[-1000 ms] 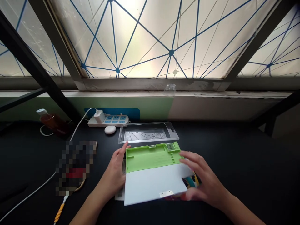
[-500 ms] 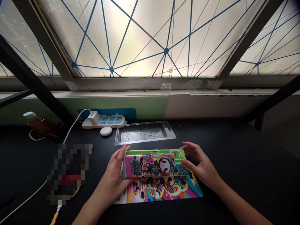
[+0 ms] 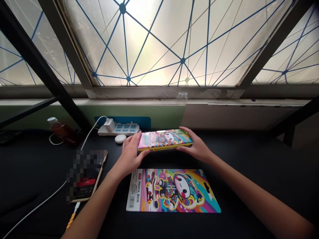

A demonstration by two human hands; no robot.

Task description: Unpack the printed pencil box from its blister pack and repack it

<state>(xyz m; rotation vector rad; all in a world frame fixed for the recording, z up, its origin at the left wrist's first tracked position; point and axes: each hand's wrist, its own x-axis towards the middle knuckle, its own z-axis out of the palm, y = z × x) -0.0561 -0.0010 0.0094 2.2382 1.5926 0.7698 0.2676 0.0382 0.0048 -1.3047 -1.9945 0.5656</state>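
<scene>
Between my two hands is a colourful pencil box [image 3: 161,139] with a cartoon character on its lid and a yellow lower edge. My left hand [image 3: 133,149] grips its left end, thumb along the near side. On the right end my right hand [image 3: 193,144] closes, fingers behind and thumb in front. Nearer to me, a printed backing card [image 3: 171,191] marked "PENCIL BOX" lies flat on the black table, with the same character on it. The clear plastic tray seen earlier is hidden behind or under the box.
A phone [image 3: 88,179] with a charging cable lies at the left. Behind it stand a bottle [image 3: 63,129] of dark liquid, a white power strip [image 3: 127,128] with a plug, and a small white oval case [image 3: 120,138]. A clear cup [image 3: 182,96] is on the window ledge.
Both hands have carried the pencil box forward, off the backing card toward the wall, where the clear plastic tray was showing. The card is now uncovered. The view has shifted slightly left.
</scene>
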